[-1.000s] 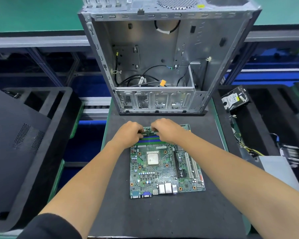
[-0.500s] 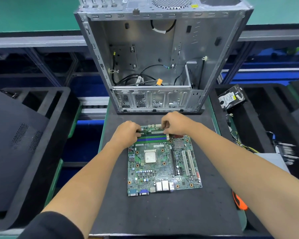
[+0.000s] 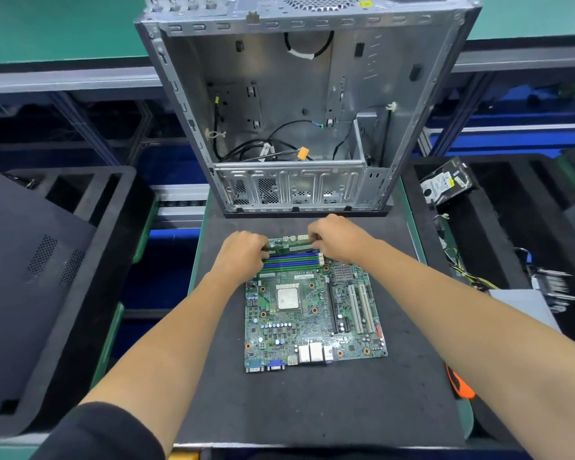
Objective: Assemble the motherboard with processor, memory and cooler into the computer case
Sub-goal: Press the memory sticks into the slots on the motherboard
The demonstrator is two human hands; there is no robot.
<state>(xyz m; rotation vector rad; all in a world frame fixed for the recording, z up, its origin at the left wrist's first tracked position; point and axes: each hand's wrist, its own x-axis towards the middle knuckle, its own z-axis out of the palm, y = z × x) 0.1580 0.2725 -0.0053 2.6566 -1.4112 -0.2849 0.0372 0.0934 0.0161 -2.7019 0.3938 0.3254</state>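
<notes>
1. Pinching the two ends of a memory stick point(image 3: 292, 249), the left hand point(image 3: 243, 252) and right hand point(image 3: 337, 237) are working at the far edge of the motherboard point(image 3: 312, 310), fingers curled down onto the stick.
2. Over the last second the hands are spreading apart, from nearly touching to one at each end of the slot, which suggests the stick is being pressed home.
3. The processor point(image 3: 287, 298) is sitting bare in its socket; no cooler is showing on it yet.
4. The board is lying flat on the dark mat point(image 3: 312, 410), just in front of the open computer case point(image 3: 299, 104), which is holding only loose cables.
</notes>
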